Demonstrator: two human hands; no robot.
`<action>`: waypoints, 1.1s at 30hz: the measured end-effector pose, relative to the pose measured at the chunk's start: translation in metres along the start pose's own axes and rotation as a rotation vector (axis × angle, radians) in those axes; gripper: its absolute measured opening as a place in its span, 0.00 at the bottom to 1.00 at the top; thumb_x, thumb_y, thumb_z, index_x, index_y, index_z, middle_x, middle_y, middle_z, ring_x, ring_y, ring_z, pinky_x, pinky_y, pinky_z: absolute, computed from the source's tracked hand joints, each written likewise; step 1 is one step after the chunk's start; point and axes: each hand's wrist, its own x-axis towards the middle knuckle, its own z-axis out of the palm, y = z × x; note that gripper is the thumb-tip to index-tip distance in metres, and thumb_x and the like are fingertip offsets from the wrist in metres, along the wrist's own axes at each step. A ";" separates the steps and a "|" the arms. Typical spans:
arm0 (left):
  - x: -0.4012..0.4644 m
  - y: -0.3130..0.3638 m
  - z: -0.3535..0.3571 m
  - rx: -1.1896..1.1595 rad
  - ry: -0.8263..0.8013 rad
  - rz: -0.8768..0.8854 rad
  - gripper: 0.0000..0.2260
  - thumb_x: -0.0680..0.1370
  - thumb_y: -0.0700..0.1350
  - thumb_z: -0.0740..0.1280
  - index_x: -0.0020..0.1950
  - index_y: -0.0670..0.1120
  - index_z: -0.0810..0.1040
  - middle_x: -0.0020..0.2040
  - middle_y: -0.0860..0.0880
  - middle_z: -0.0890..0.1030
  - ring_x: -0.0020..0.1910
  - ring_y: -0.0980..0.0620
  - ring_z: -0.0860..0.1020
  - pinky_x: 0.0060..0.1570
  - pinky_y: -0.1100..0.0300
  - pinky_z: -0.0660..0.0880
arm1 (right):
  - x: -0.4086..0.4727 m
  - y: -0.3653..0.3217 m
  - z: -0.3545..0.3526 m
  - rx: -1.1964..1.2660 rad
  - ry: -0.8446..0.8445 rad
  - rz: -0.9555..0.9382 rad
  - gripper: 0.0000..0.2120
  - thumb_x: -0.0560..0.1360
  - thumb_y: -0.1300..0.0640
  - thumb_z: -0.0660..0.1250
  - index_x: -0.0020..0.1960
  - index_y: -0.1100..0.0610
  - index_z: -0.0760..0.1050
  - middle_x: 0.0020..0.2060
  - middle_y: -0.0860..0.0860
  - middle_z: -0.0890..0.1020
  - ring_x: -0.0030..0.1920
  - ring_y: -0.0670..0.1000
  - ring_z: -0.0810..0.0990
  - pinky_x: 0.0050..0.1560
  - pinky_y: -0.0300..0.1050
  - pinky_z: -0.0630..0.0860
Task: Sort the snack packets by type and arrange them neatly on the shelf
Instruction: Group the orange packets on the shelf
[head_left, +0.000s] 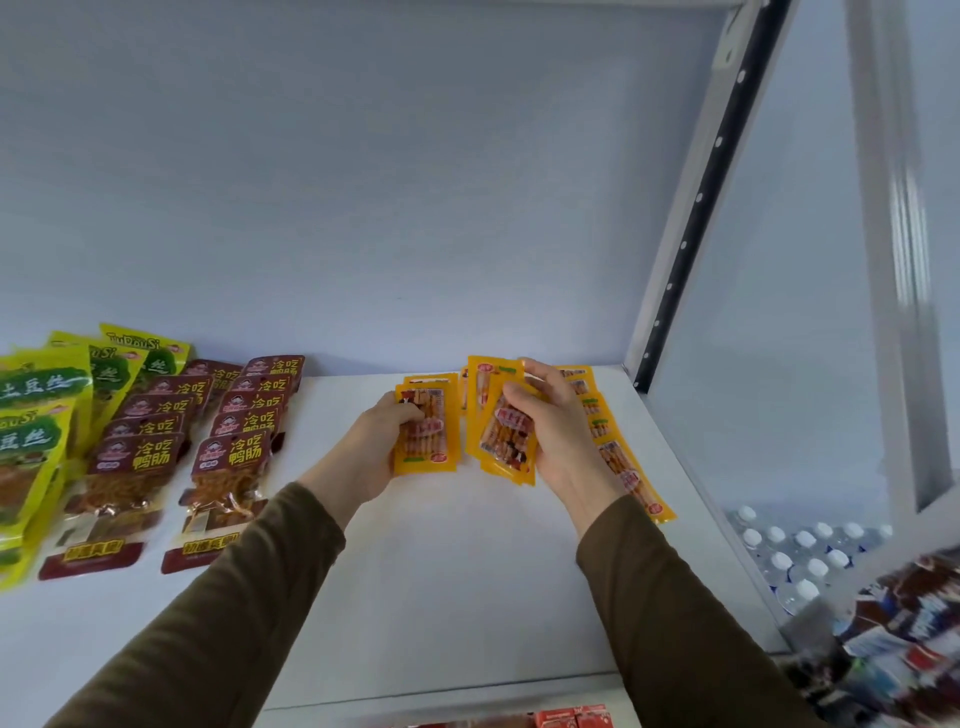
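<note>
Your left hand (382, 441) curls its fingers (410, 413) round one stack of yellow snack packets (425, 431) and your right hand (558, 431) pinches a second stack (506, 434), both at the back right of the white shelf (467, 571), with dark red packets (228, 457) and green packets (36, 415) ranged at its left.

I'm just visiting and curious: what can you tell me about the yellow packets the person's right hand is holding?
The yellow packets are a small fanned stack of flat, glossy plastic pouches, each with a clear window showing brown stick-like snacks and a red label. The right hand grips them, fingers curled over the upper edge, tilted and lifted off the white shelf. They sit right of a similar stack in the left hand.
</note>
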 end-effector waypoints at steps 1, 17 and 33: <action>-0.005 0.001 0.004 -0.085 -0.057 -0.034 0.15 0.85 0.43 0.59 0.70 0.42 0.75 0.57 0.39 0.82 0.47 0.41 0.83 0.43 0.49 0.81 | -0.001 -0.002 0.005 0.080 -0.037 0.020 0.18 0.75 0.62 0.74 0.62 0.49 0.79 0.62 0.52 0.79 0.53 0.52 0.85 0.47 0.47 0.82; -0.005 -0.028 -0.015 0.003 0.026 0.154 0.20 0.78 0.42 0.73 0.67 0.48 0.71 0.58 0.42 0.85 0.48 0.44 0.86 0.41 0.49 0.83 | 0.006 0.006 0.037 -0.751 0.106 -0.181 0.19 0.83 0.50 0.62 0.68 0.60 0.73 0.64 0.59 0.77 0.64 0.57 0.75 0.63 0.56 0.74; 0.006 -0.027 -0.024 -0.047 0.093 0.133 0.20 0.78 0.44 0.74 0.66 0.49 0.70 0.57 0.43 0.85 0.49 0.41 0.86 0.48 0.43 0.84 | 0.015 0.016 0.023 -0.697 0.195 -0.156 0.40 0.80 0.65 0.67 0.83 0.50 0.48 0.74 0.52 0.68 0.67 0.50 0.73 0.61 0.41 0.73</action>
